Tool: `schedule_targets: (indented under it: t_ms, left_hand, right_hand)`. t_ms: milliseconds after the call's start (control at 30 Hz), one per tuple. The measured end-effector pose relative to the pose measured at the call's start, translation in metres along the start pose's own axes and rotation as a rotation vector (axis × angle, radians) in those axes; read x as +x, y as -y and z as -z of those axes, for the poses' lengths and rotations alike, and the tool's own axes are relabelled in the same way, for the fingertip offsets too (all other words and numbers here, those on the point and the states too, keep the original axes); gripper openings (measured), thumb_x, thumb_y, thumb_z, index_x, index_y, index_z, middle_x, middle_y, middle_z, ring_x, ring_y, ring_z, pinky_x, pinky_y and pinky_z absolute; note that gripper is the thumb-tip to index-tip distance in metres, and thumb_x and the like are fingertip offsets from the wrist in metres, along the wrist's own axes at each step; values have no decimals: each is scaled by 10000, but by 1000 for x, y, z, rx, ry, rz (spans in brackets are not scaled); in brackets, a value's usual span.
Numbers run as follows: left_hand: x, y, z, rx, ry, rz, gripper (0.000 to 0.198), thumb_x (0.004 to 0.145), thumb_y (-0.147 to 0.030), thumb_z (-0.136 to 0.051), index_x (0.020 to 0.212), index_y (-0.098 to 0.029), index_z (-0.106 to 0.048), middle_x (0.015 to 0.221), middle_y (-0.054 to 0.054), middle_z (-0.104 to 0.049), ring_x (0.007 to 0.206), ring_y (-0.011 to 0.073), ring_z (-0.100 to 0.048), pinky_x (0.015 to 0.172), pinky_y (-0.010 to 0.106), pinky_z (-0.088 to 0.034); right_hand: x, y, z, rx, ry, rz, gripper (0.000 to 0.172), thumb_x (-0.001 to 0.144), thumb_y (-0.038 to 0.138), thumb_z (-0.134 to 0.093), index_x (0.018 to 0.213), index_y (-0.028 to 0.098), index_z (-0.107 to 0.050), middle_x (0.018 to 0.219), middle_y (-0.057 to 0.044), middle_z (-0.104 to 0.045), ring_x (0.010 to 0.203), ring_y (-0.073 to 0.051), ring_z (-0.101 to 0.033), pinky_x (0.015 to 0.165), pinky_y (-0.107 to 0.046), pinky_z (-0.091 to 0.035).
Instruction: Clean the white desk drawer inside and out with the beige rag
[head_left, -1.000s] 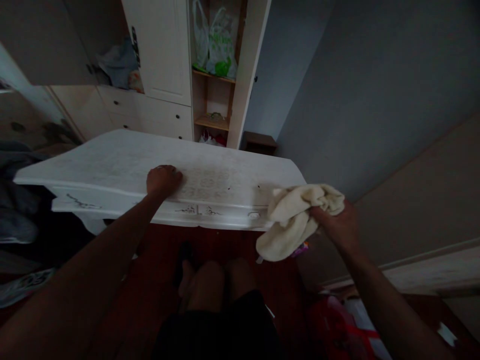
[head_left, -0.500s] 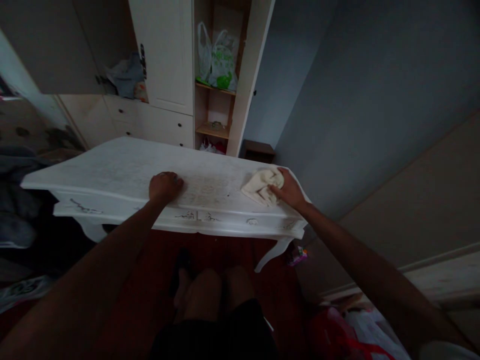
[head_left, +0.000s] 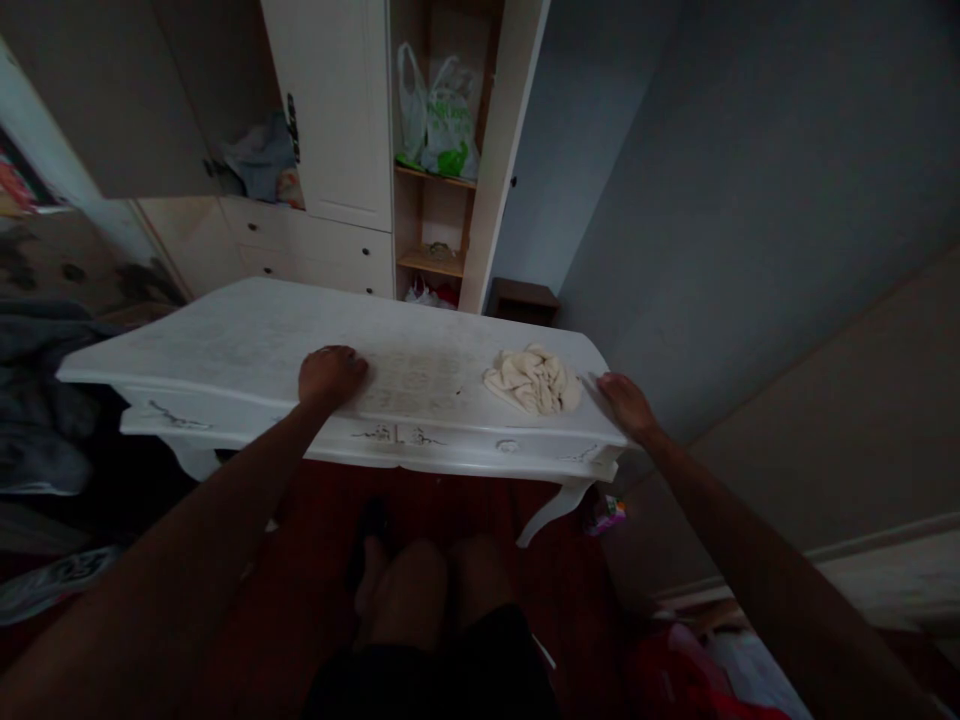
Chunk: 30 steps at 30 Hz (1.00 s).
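A crumpled cream cloth lies on the right part of the white table top. Just right of it, apart from the cloth, my right hand rests at the table's right edge, fingers stretched out and holding nothing I can see. My left hand leans on the table near its front edge, its fingers curled in; whatever may be inside them is hidden. Between the hands the surface carries greyish-brown smudges and a small dark speck. Carved drawer fronts run below the top.
Behind the table stands a white wardrobe with open doors and plastic bags on a shelf. A dark brown box-like piece sits by the grey wall. Bags lie low at the right, and dark clothes are piled at the left.
My right hand has let go of the cloth and moved right to the table's edge. The cloth stays behind, bunched up. My left hand has kept its place.
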<state>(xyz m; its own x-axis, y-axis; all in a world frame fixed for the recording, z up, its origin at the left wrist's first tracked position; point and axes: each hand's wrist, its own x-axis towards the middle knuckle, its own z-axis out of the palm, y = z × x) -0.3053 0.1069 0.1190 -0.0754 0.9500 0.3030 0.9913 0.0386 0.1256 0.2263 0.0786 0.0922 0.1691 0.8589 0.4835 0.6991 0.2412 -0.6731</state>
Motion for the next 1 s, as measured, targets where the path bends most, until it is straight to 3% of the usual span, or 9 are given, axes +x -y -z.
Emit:
schedule_targets:
  t_ms: [67,133,267,533,1000]
  left_hand:
    - [0,0,0,-5,7,12,471,862,-379,-370,1080,-146,-716,1152,175,-707,1048,316,-652,853,384,-485]
    - [1,0,0,-7,7,18,480,862,-386,-373,1110,-147,-708,1171,173,-698,1064,312,-644,877,390,-485]
    - [0,-1,-1,-37,15,46,493,864,-401,-378,1137,-143,-698,1193,176,-688,1081,317,-634,916,417,-481]
    - [-3,-4,2,-95,9,75,485,859,-402,-401,1162,-161,-693,1242,157,-673,1124,314,-619,963,432,-472]
    - [-5,-6,4,-153,17,145,479,865,-410,-441,1214,-174,-669,1305,151,-644,1169,322,-601,978,456,-476]
  right_hand:
    - [0,-11,-2,7,-48,-63,481,787,635,-547,985,206,-639,939,-117,-723,891,-286,-692,842,-501,-553]
    - [-3,-14,-7,14,-75,-91,455,750,601,-598,948,193,-633,920,-115,-723,855,-266,-689,832,-467,-552]
    - [-9,-7,-14,-12,-105,-60,412,705,538,-655,935,197,-634,932,-110,-726,858,-245,-679,881,-448,-529]
    - [-11,-3,-15,39,-144,-41,344,734,506,-617,896,203,-646,886,-99,-725,807,-235,-667,833,-431,-542]
    - [-12,0,-15,100,-135,-53,251,734,379,-578,895,197,-642,906,-94,-729,838,-231,-672,868,-437,-530]
